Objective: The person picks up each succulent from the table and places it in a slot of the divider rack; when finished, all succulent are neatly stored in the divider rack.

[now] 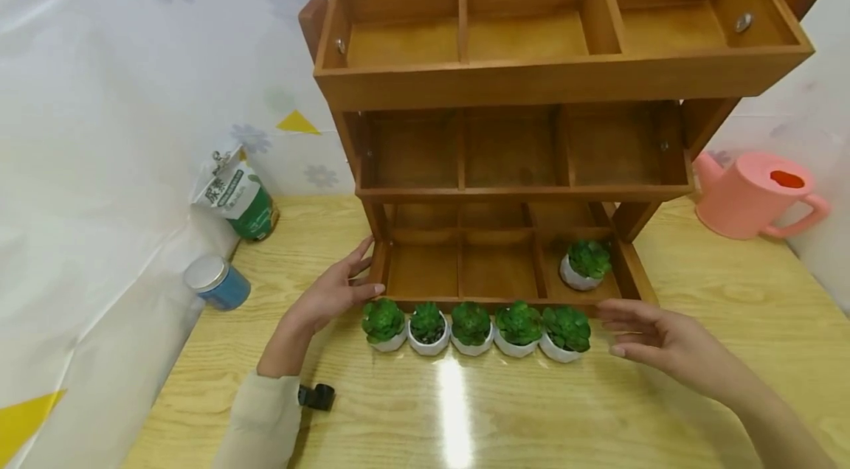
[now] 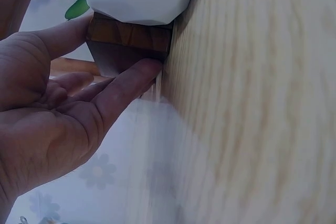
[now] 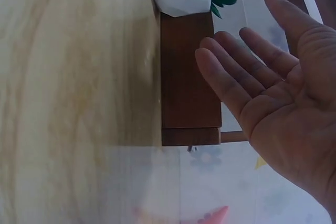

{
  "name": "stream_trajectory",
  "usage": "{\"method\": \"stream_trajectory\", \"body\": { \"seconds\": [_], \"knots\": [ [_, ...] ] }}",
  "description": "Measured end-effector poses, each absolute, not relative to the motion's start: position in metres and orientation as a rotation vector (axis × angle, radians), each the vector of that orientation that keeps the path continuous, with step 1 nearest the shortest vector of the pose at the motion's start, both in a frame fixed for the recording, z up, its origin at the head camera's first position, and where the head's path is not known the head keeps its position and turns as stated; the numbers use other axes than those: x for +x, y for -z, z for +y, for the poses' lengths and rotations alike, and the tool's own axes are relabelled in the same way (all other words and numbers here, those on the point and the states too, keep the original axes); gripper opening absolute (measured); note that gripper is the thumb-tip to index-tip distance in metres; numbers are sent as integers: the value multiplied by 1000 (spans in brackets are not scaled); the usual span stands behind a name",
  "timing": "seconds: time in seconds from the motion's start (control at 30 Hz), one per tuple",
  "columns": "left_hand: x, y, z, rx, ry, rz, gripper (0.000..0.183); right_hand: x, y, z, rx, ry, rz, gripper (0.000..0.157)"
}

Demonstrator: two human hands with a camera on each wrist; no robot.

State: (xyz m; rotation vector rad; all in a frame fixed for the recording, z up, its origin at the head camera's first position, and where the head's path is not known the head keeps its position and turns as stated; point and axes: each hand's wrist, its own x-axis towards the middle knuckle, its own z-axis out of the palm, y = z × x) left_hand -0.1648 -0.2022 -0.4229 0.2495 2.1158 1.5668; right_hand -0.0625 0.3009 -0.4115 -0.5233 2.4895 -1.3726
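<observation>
At the left end of the three-tier wooden shelf, my left hand holds the bottom tier's front corner. The thumb lies over the edge and the fingers lie along the outer side. My right hand is by the front right corner, fingers loosely extended, palm facing the front board, nothing in it. Between the hands several potted succulents in white faceted pots stand in a row against the front board. Another potted succulent sits in the bottom tier's right compartment.
A pink watering can stands at the right. To the left are a blue jar with a pale lid and a green-and-white pouch with a clip. Patterned white sheeting rises behind the wooden table.
</observation>
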Motion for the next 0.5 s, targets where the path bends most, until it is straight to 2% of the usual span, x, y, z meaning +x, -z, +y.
{"method": "stream_trajectory", "body": {
  "seconds": [0.17,0.5],
  "knots": [
    [-164,421,-201,241,-1573,2098,91,-63,417,298,-474,1315,2484,49],
    [-163,418,-200,232,-1576,2109,91,-70,423,288,-497,1214,2438,67]
  ]
}}
